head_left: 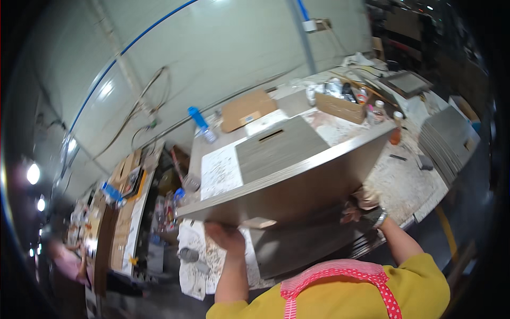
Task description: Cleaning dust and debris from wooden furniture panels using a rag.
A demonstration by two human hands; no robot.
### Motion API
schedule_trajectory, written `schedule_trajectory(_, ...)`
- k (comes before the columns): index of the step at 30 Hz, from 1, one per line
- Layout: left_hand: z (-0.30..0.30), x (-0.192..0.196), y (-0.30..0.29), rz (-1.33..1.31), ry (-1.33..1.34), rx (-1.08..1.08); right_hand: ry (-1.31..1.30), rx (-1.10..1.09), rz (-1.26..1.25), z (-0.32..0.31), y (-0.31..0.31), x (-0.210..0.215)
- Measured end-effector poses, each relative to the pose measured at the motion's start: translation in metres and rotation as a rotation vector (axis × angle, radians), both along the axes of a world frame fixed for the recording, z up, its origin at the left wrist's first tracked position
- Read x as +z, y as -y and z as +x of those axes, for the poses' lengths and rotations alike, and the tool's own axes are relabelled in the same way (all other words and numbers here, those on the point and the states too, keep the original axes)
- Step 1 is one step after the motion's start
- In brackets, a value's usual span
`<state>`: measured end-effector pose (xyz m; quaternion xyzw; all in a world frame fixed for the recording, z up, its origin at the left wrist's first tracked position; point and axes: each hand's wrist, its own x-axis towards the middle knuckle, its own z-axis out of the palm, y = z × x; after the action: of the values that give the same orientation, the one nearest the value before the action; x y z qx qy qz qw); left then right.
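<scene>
A large grey-brown wood-grain panel (308, 186) is tilted up in front of me, its long pale edge facing upward. My left hand (227, 237) grips it at the lower left, the fingers hidden by the panel. At the lower right, my right hand (364, 210), with a watch on its wrist, is closed against the panel's lower edge; something crumpled and tan, a cloth or glove, shows at its fingers. Beside the left hand is a small pale block (259, 222). Under the raised panel lies another grey panel (297, 247), and a slotted panel (281, 143) rests behind.
On the worktable (409, 181) stand a cardboard box (340, 108) of bottles, an amber bottle (396, 133) and a blue-capped bottle (202, 123). Stacked panels (446, 141) sit at the right. Dark grey lumps (192, 256) lie near left. Another person (71, 263) works at far left.
</scene>
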<state>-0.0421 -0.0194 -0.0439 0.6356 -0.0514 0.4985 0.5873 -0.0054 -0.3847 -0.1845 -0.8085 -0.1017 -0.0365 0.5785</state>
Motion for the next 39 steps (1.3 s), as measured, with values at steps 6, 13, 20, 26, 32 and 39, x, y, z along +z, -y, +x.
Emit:
schedule_trajectory(6, 0.014, -0.017, 0.005, 0.176, 0.005, -0.058, 0.133, -0.313, -0.566, -0.007, 0.064, 0.071)
schedule_trajectory(13, -0.004, 0.093, 0.004, 0.359, 0.142, -0.022, 0.749, -0.283, -0.521, -0.029, 0.047, 0.178)
schedule_trajectory(20, -0.025, 0.090, 0.005, 0.344, 0.131, -0.116, 0.571, -0.047, -0.421, -0.054, -0.012, 0.250)
schedule_trajectory(26, -0.021, 0.076, 0.009, 0.182, 0.156, -0.068, 0.946, 0.357, -0.821, -0.030, -0.097, 0.290)
schedule_trajectory(32, 0.009, 0.048, 0.001, 0.207, 0.232, -0.163, 1.295, 0.264, -0.610, -0.035, -0.209, 0.311)
schedule_trajectory(39, 0.008, 0.016, -0.020, -0.125, -0.050, -0.140, 1.192, 0.029, -0.781, 0.026, -0.046, 0.268)
